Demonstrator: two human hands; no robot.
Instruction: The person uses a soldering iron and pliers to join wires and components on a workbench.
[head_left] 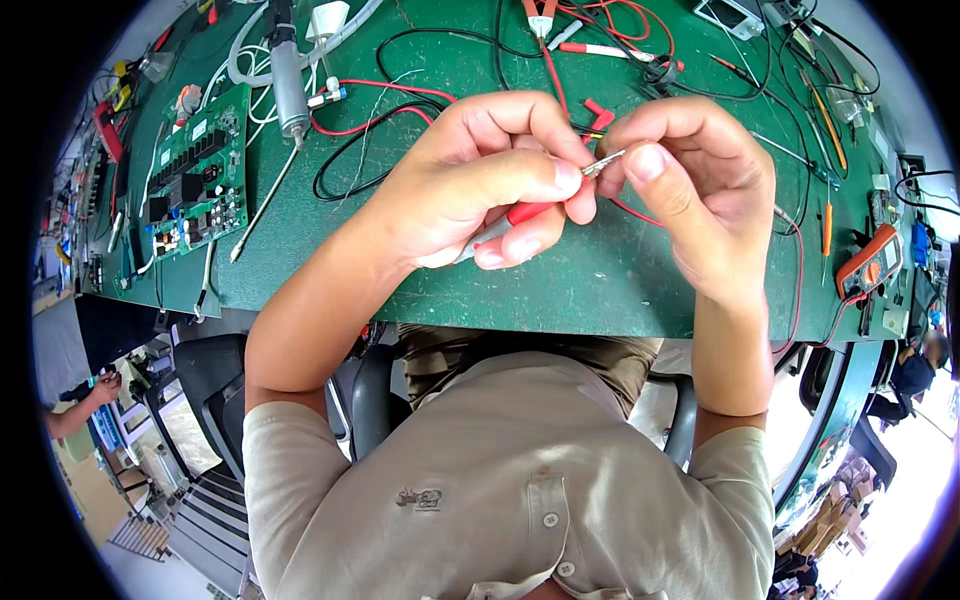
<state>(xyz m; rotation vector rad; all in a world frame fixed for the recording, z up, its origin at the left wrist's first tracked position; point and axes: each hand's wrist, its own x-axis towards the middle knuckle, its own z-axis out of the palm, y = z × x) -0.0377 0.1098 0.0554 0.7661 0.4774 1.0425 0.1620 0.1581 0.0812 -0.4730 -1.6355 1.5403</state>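
My left hand (480, 180) grips a small tool with a red and grey handle (522, 213), its thumb pressed near the metal tip. My right hand (690, 185) pinches a small metal connector end (603, 163) between thumb and forefinger, right against the tool's tip. A thin red wire (632, 211) runs away from under my right hand. Both hands are held together just above the green bench mat (600, 290).
A green circuit board (195, 175) lies at the left of the mat. A grey cylindrical tool (289, 85) and looped red and black leads (370, 120) sit behind my hands. An orange multimeter (868, 262) and screwdrivers lie at right. Another person's hand (100, 388) shows at far left.
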